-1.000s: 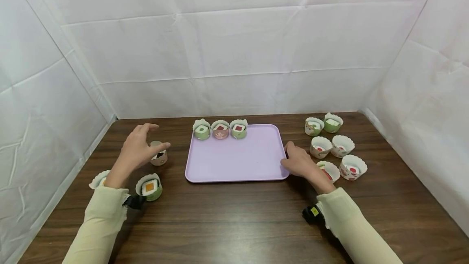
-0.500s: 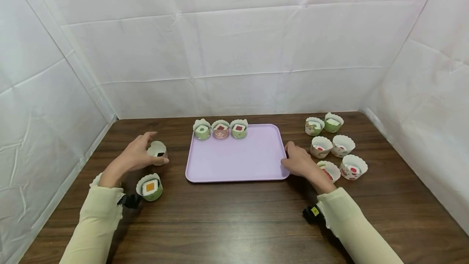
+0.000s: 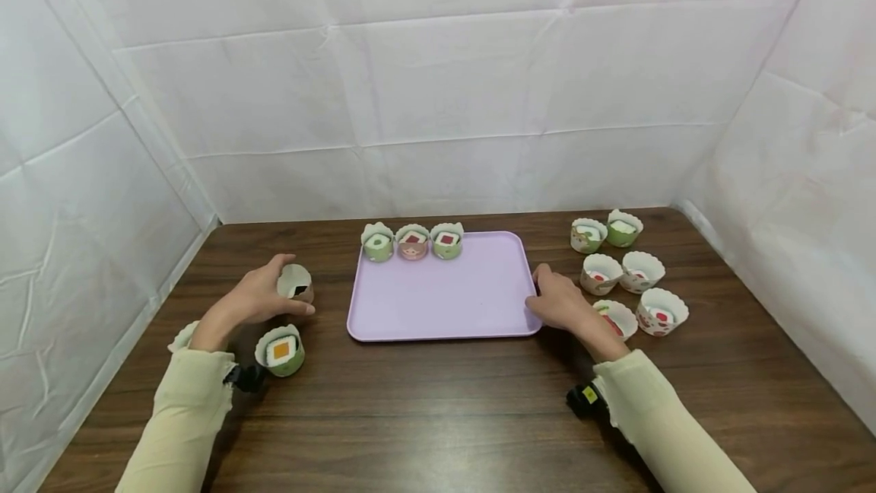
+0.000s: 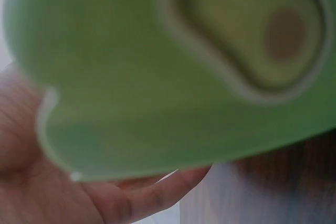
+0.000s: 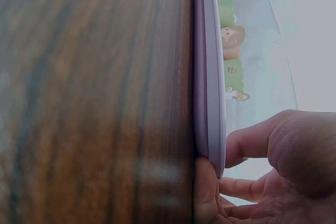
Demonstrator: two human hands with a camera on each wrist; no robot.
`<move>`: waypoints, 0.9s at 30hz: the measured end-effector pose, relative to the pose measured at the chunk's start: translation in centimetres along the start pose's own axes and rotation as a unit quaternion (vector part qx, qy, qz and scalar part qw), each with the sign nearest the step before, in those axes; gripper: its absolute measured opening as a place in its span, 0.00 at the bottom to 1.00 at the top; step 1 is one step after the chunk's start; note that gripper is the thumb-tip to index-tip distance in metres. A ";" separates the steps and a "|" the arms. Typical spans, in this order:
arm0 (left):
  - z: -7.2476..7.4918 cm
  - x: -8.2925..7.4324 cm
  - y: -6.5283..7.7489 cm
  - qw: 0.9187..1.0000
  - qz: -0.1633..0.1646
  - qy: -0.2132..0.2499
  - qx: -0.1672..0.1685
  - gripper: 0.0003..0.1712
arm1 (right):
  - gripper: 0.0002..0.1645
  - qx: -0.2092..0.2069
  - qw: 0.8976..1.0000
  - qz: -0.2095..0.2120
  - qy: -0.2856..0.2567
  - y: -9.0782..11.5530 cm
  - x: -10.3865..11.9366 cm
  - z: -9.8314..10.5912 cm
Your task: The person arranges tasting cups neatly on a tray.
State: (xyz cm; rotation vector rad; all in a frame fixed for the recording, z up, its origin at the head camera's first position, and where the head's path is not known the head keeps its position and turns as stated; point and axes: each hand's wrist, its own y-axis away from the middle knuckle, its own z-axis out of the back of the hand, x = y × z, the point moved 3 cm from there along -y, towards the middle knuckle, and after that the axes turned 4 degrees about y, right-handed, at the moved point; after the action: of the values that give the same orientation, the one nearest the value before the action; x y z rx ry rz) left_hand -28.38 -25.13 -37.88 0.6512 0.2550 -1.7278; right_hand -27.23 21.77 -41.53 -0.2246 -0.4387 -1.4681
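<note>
My left hand (image 3: 256,291) curves round a pale paper baking cup (image 3: 296,284) with a dark-and-white piece inside, thumb in front and fingers behind. Close by my left wrist stands a green baking cup (image 3: 280,351) holding a white sushi-like piece with an orange centre. Its avocado-printed side, the green baking cup (image 4: 121,77), fills much of the left wrist view and hides part of the hand. My right hand (image 3: 561,301) holds the right edge of the lilac tray (image 3: 438,303), thumb on one side of the rim (image 5: 215,77) and fingers on the other.
Three filled cups (image 3: 413,242) line the tray's back left edge. Several more filled cups (image 3: 639,272) stand right of the tray, one beside my right wrist. Another cup (image 3: 183,337) is partly behind my left forearm. White cloth (image 3: 438,97) encloses the brown table (image 3: 438,417).
My left hand has come down from above, and its thumb and fingers have closed in round the pale baking cup. My right hand and the tray stay put.
</note>
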 end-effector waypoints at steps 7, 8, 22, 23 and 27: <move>0.0 0.0 0.0 1.000 0.008 0.001 -0.015 0.56 | 0.18 -0.004 1.000 0.007 -0.001 0.1 0.0 0.2; 0.1 0.0 0.1 1.000 0.010 0.003 -0.017 0.55 | 0.18 -0.005 1.000 0.008 -0.001 0.1 0.0 0.2; 0.1 0.3 0.1 1.000 0.007 0.013 -0.024 0.45 | 0.18 -0.007 1.000 0.006 -0.002 0.0 -0.2 0.2; 0.0 0.3 0.2 1.000 0.008 0.014 -0.024 0.45 | 0.18 -0.006 1.000 0.006 -0.002 0.0 -0.2 0.1; -0.1 0.3 0.2 1.000 0.015 0.008 -0.024 0.46 | 0.18 -0.006 1.000 0.008 0.000 -0.1 -0.2 -0.1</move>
State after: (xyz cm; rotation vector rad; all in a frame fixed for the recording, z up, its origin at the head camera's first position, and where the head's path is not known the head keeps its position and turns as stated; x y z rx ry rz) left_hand -28.22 -25.37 -38.06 0.6307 0.2952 -1.6836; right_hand -27.33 21.91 -41.68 -0.2376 -0.4283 -1.4551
